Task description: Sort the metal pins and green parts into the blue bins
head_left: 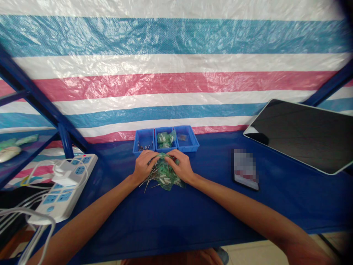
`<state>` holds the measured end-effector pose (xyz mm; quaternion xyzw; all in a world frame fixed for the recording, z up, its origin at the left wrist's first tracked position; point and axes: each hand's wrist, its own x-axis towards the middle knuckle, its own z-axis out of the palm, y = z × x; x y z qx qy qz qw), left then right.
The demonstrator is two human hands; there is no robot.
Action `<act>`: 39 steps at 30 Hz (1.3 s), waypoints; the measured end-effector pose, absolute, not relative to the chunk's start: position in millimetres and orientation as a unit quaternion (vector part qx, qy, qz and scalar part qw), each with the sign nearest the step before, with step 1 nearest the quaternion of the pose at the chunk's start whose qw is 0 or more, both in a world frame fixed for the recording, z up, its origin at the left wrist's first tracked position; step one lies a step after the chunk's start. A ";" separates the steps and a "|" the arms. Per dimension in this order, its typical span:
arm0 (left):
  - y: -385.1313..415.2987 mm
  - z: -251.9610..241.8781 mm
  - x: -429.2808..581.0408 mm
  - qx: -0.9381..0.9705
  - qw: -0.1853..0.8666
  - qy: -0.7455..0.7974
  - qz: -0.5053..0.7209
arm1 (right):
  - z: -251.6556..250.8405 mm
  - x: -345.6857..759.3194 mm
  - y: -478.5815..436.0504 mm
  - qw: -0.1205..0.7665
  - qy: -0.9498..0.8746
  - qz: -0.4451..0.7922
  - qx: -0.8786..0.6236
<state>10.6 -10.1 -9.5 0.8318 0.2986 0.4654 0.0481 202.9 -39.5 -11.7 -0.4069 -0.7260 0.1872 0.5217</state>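
A heap of small green plastic bags and thin metal pins (163, 176) lies on the blue table (176, 217), just in front of three small blue bins (165, 140). My left hand (143, 165) rests on the heap's left side with its fingers curled over the top. My right hand (180, 166) covers the right side, fingers bent and meeting the left hand's at the heap's top. Both hands seem to pinch a green bag between them. The left bin holds metal pins, the middle bin holds green bags, the right bin holds a few small parts.
A phone (245, 170) lies face up to the right of my hands. A large dark tablet (303, 134) leans at the far right. A white power strip (64, 186) with plugs and cables sits at the left edge. A striped tarpaulin hangs behind the table.
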 end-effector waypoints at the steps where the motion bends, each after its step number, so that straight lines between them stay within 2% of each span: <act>1: -9.4 -10.7 10.1 0.832 0.047 0.298 0.466 | -12.1 202.7 -39.8 0.519 -0.726 0.187 -0.411; 20: -13.6 -7.4 12.2 0.840 0.070 0.281 0.459 | -12.6 201.7 -41.6 0.515 -0.725 0.192 -0.415; 28: -13.1 -4.8 13.2 0.828 0.089 0.330 0.444 | -18.5 203.0 -38.8 0.551 -0.678 0.198 -0.445; 35: -14.2 -8.0 11.9 0.808 0.082 0.351 0.465 | -18.6 201.9 -41.2 0.559 -0.664 0.276 -0.413; 39: -10.7 -15.0 9.5 0.765 0.078 0.385 0.511 | -18.8 202.9 -42.7 0.549 -0.703 0.259 -0.372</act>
